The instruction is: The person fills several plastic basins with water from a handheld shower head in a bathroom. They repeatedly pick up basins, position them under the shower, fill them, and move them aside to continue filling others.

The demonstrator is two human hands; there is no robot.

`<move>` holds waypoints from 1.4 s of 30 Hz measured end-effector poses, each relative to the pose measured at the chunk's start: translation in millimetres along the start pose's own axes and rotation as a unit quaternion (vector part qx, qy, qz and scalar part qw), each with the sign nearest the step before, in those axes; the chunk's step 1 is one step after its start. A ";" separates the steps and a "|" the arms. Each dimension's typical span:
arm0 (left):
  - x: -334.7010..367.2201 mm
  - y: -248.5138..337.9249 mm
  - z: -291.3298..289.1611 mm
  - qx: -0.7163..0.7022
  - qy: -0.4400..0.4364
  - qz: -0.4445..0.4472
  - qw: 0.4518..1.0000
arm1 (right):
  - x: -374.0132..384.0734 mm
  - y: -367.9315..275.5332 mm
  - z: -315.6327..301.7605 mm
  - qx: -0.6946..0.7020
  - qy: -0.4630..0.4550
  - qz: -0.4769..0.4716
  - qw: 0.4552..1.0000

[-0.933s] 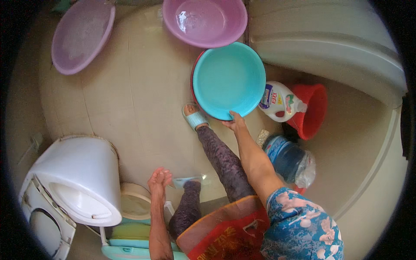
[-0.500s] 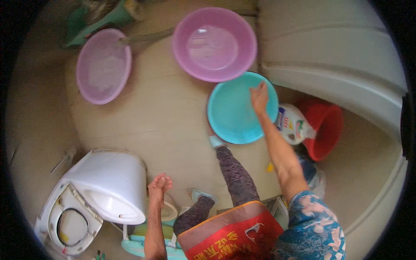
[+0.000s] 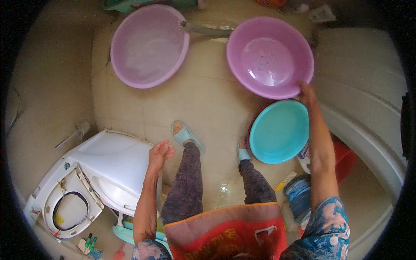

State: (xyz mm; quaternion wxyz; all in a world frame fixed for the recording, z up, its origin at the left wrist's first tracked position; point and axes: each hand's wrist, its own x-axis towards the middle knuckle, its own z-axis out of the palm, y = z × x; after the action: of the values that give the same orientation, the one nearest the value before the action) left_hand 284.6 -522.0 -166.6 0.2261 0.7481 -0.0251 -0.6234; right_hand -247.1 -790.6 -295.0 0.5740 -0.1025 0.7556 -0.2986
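My right hand [image 3: 307,92] grips the near right rim of an empty-looking pink plastic basin [image 3: 245,69]; its fingers are partly hidden at the rim. Just below that basin sits a turquoise basin [image 3: 281,131], with a dark red rim showing at its left edge. My left hand [image 3: 161,152] hangs in the air beside the white toilet [image 3: 115,149], its fingers loosely apart and holding nothing. Farther off on the left, a second pink basin [image 3: 149,47] holds cloudy, whitish liquid.
A grey hose [image 3: 208,31] runs between the pink basins. White appliance-like panels [image 3: 359,82] line the right side. A red bucket [image 3: 345,161], partly hidden by my right arm, and a blue container [image 3: 298,197] stand nearby. My slippered feet [image 3: 187,136] are on the tiled floor.
My right hand has left the turquoise basin and taken hold of the pink basin's rim. My left foot has stepped forward, and the whole view has shifted.
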 end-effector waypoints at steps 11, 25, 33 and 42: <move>88.5 98.6 -60.2 -0.110 0.062 0.062 0.990 | -104.8 11.7 95.2 -0.313 -0.209 -0.006 0.926; 240.2 128.0 -108.0 -0.134 0.241 0.145 0.950 | -27.6 47.2 225.4 -0.531 -0.472 0.002 0.704; 287.6 168.1 -117.2 0.021 0.228 0.211 0.950 | 40.7 -37.6 368.8 -0.460 -0.236 -0.671 0.532; 287.3 157.4 -113.2 -0.081 0.149 0.250 0.953 | 18.0 -31.1 416.8 -0.488 -0.235 -0.654 0.528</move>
State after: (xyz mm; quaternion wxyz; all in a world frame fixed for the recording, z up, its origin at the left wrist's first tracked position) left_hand 493.6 -720.2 -359.4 0.4358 0.7812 -0.1267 -0.4285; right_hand 128.4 -963.5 -359.8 0.2356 -0.8986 0.3423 -0.1406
